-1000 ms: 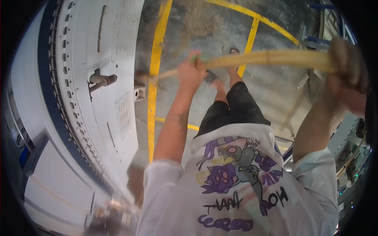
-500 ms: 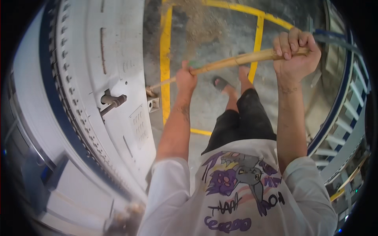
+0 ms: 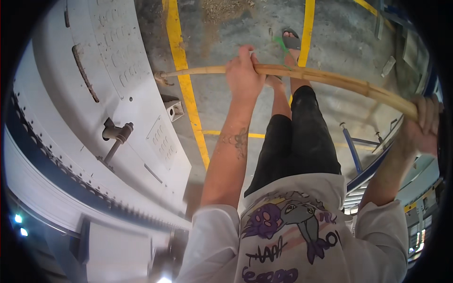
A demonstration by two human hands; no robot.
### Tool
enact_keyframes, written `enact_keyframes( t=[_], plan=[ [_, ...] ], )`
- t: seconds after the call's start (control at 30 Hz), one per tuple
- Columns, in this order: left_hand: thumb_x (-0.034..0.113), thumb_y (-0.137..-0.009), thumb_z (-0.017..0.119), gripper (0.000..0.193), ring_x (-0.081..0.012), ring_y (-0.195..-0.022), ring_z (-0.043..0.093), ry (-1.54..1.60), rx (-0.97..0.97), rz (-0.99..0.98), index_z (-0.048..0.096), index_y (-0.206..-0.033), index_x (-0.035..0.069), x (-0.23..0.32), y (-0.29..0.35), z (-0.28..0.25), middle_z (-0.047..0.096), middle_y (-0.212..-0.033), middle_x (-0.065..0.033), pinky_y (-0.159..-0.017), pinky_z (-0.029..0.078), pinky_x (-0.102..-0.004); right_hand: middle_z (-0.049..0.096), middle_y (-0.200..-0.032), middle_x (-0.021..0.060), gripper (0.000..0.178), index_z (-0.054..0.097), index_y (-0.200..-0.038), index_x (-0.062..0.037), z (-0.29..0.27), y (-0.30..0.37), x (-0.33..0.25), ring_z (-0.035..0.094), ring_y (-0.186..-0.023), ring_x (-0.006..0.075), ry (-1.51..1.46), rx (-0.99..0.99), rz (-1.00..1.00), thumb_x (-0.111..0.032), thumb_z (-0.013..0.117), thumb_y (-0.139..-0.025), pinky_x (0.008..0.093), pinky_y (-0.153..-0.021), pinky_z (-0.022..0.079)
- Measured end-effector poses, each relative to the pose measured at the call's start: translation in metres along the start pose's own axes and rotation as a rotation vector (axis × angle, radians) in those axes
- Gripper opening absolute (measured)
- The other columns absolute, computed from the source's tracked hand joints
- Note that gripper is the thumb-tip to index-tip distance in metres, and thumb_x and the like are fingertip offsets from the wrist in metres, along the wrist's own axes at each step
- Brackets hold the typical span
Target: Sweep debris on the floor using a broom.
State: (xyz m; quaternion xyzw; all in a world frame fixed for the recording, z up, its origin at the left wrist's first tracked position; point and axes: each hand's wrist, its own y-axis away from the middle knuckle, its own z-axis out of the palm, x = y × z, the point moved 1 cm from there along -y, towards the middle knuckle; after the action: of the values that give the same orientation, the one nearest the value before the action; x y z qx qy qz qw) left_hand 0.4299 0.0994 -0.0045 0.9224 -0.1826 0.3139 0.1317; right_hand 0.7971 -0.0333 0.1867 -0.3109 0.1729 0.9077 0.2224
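Note:
My left hand (image 3: 245, 78) is closed round a long bamboo pole (image 3: 335, 79), near its middle. At the right edge of the view, my right hand (image 3: 424, 123) grips the pole's thick end. The pole lies across in front of my legs and looks bent through the lens. Its thin end reaches left to a small tan clump (image 3: 163, 79) low beside the white machine; I cannot make out what this clump is. A green strip (image 3: 283, 45) shows just beyond the pole, near my foot.
A white machine panel (image 3: 118, 61) with a protruding metal shaft (image 3: 123, 133) stands on the left. A small block with a hole (image 3: 174, 110) sits at its base. Yellow lines (image 3: 181, 61) mark the grey floor, with brown debris (image 3: 222, 9) ahead. Blue-framed equipment (image 3: 351, 148) stands at right.
My right hand has swung outward to the right and lower with the pole's thick end. My left hand has shifted right and slightly up. The view has turned, and my feet have moved.

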Motion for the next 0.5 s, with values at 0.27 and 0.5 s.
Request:
enact_keyframes(
  t=[0.27,0.5],
  plan=[
    [0.008,-0.091,0.065,0.023,-0.0428,-0.073,0.064,-0.231,-0.165,0.053,0.057,-0.112,0.01,-0.081,0.045,0.036,0.065,-0.074,-0.0189,-0.065,0.047,-0.0521,0.038,-0.065,-0.0027,0.028,0.041,-0.073,-0.0163,-0.039,0.029,0.12,0.033,-0.056,0.0102,-0.032,0.269,0.105,-0.036,0.054,-0.088,0.0289,-0.065,0.034],
    [0.006,-0.087,0.065,0.031,-0.0373,-0.076,0.06,-0.099,-0.182,-0.049,0.058,-0.117,0.012,-0.027,0.0,0.038,0.062,-0.076,-0.0109,-0.073,0.043,-0.0477,0.04,-0.065,-0.0028,0.024,0.042,-0.073,-0.0159,-0.022,0.037,0.027,0.035,-0.054,0.0098,0.018,0.186,-0.004,-0.025,0.06,-0.086,0.0281,-0.064,0.035]
  ],
)
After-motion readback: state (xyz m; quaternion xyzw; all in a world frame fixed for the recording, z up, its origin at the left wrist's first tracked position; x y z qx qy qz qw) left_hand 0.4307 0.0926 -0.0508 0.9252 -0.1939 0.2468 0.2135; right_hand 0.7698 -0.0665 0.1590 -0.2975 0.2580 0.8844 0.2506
